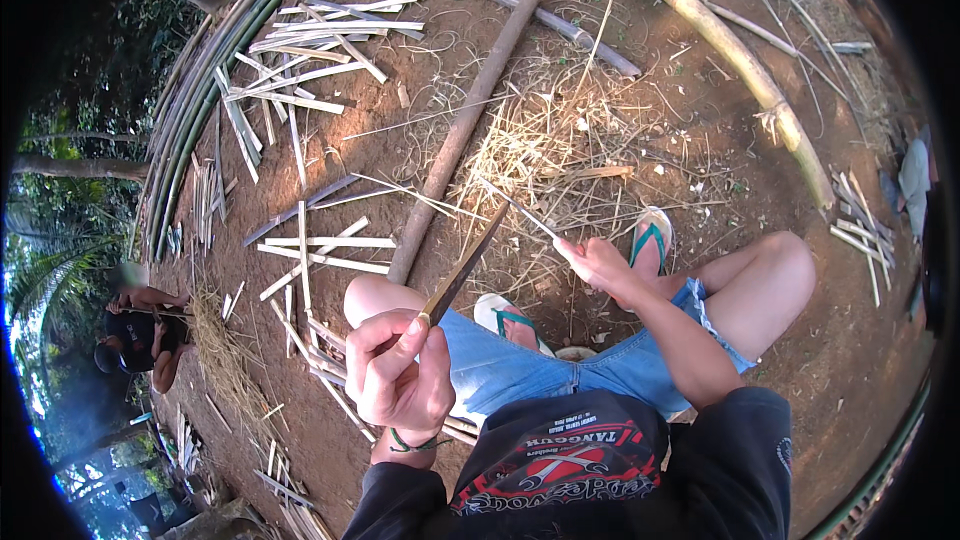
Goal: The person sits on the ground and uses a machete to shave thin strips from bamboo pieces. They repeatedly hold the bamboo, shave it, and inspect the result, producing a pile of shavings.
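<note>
In the head view, the left hand [400, 370] is closed in a pinch, thumb against fingertips, on the lower end of a dark brown, tapering strip with a yellowish edge [465, 268]. The strip's long axis runs from that hand toward one o'clock, its narrow tip free. The right hand [600, 268], at two o'clock from the left, is curled around the near end of a thin, pale, straight pointed piece [530, 217] aimed toward ten o'clock; whether it is a blade is unclear. The two pieces converge at the strip's tip, though contact cannot be told. Beyond, toward one o'clock, lies a loose heap of straw-coloured shavings [540, 140]
</note>
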Tool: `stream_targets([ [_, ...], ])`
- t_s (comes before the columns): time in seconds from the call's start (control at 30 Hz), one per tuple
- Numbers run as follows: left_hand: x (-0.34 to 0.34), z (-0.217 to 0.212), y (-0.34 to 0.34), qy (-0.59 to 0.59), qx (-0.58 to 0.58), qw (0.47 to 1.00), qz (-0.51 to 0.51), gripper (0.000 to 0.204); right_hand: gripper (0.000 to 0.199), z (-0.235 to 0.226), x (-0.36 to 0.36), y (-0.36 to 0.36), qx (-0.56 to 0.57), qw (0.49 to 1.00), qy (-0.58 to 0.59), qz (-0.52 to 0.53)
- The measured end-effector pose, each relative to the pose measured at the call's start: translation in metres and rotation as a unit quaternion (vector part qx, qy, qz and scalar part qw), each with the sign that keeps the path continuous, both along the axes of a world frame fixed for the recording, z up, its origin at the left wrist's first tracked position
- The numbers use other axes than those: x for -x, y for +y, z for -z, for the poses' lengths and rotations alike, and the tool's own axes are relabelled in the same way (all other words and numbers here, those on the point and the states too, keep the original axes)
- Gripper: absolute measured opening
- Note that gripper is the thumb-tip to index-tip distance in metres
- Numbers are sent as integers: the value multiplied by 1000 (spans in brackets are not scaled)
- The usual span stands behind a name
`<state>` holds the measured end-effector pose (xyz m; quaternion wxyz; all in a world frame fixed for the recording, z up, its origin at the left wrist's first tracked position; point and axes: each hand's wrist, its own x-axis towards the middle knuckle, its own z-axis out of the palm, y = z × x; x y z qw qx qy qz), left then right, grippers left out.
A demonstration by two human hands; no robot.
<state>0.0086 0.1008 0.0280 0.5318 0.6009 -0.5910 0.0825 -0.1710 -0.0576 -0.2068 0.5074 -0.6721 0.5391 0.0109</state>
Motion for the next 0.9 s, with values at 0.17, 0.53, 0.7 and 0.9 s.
stream_targets([
  [0.17, -12, 4, 4, 3, 11, 1000, -29, 14, 73, -87, -1, 24, 1, 997, -65, -29],
  [0.53, -18, 13, 6, 27, 54, 998, -31, 28, 53, -236, -6, 66, 9, 935, -328, -136],
  [0.7, -13, 6, 14, 17, 1, 998, -53, 16, 60, -193, -13, 54, 38, 962, -250, -104],
  [0.9, -20, 11, 9, 45, 32, 993, -101, 13, 63, -156, -28, 43, 45, 966, -242, -80],
])
